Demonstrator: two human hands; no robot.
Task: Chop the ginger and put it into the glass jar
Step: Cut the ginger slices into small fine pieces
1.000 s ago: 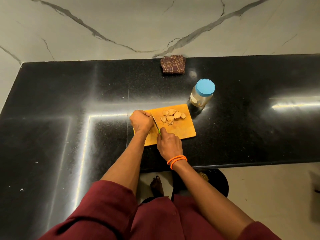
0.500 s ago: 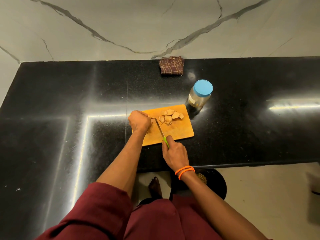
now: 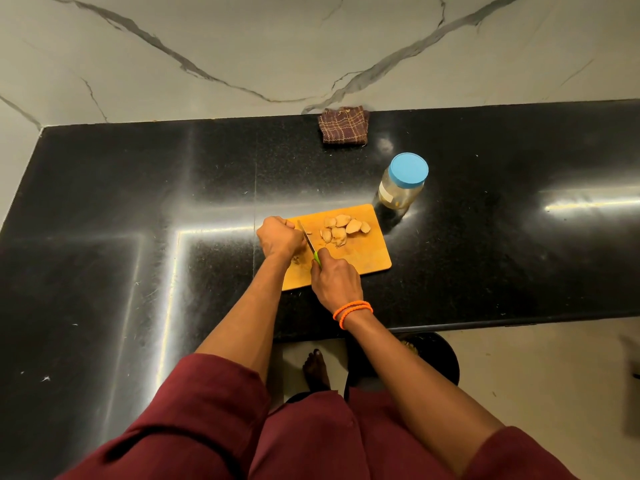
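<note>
An orange cutting board [image 3: 367, 258] lies on the black counter. Several pale ginger slices [image 3: 341, 228] are piled at its far side. My left hand [image 3: 278, 237] sits curled at the board's left edge, holding down a ginger piece that its fingers mostly hide. My right hand [image 3: 334, 282] grips the green handle of a knife [image 3: 308, 242], whose blade runs along the right side of my left hand's fingers. The glass jar [image 3: 401, 183] with a blue lid on stands upright just beyond the board's far right corner.
A folded checked brown cloth [image 3: 344, 125] lies at the back against the marble wall. The counter's front edge [image 3: 485, 323] runs just behind my right wrist. A dark round bin [image 3: 429, 358] stands on the floor below.
My right hand slid the knife forward again, so the blade lies beside my left fingers, after having drawn back toward me half a second ago. My left hand stayed in place.
</note>
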